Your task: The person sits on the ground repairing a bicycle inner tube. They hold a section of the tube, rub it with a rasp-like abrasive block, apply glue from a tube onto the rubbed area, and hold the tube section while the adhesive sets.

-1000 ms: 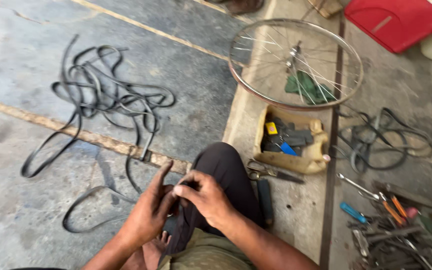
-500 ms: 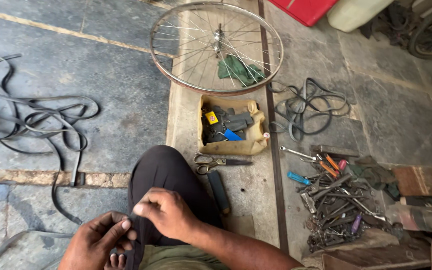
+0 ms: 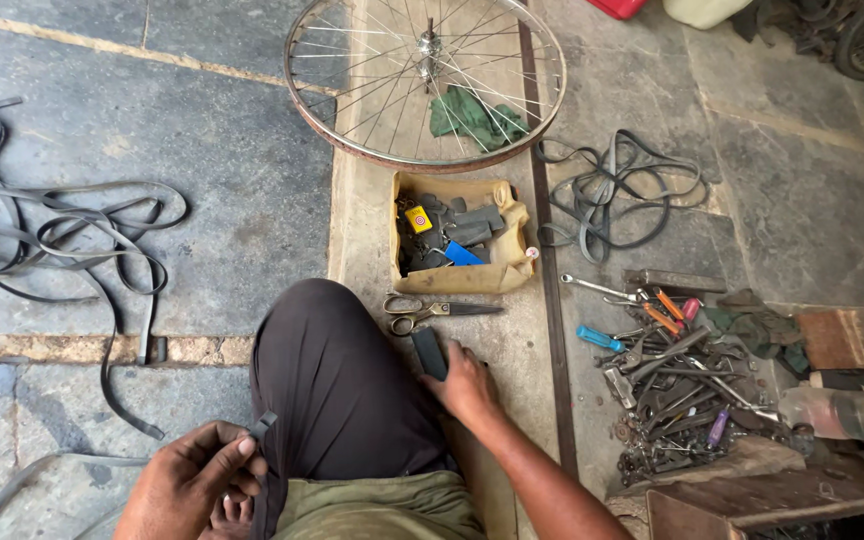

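Note:
My left hand [image 3: 197, 480] sits at the bottom left beside my bent knee [image 3: 327, 370] and pinches the end of a black rubber inner tube [image 3: 72, 462] that trails off over the floor. My right hand [image 3: 467, 385] reaches forward to the right of the knee. Its fingers rest on a small dark flat block [image 3: 429, 352] lying on the stone; whether they grip it I cannot tell. Orange-handled scissors [image 3: 437, 310] lie just beyond that block.
A cut-open yellow container [image 3: 512, 272] holds dark patches and small boxes. Beyond it lies a spoked bicycle rim [image 3: 352, 148] with a green rag [image 3: 474, 115] inside. Black tubes [image 3: 62, 240] sprawl at left, rubber strips [image 3: 617, 195] at right, a tool pile [image 3: 682, 385] further right.
My right hand has left the tube at my left hand and moved right and forward onto the dark block. The view has swung, bringing the tool pile and the tubes at left further in.

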### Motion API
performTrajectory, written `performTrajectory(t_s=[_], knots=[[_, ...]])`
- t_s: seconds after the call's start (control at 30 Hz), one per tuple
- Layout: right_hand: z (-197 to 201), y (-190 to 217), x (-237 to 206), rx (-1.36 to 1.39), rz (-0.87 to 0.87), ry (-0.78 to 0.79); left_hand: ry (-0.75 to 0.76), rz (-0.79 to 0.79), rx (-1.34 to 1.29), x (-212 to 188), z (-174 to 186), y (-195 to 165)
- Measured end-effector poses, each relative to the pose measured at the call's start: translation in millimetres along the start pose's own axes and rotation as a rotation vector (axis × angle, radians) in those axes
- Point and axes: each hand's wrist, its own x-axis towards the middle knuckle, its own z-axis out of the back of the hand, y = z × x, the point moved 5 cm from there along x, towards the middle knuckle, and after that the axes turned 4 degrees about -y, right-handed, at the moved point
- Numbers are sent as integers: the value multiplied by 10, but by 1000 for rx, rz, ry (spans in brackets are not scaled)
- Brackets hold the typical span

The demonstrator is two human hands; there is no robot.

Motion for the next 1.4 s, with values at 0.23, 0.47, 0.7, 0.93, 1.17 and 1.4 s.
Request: performTrajectory(t_s=[0.23, 0.47, 0.7, 0.93, 1.17, 1.4], knots=[[150, 208, 202, 515, -385, 260, -88, 105, -82, -147, 22, -138], [547, 988, 304, 1146, -263, 504, -44, -49, -181, -274, -220, -313], [728, 1515, 128, 568, -163, 381, -26, -126, -314, -115, -626, -671], [843, 1461, -5, 422, 197, 3, -68, -120, -163, 70, -723, -640], [1011, -491, 698, 234, -426, -664, -78, -26, -251, 28, -417, -565], [684, -1271, 1155, 1196, -1106, -140, -62, -36, -297, -21, -457, -583]])
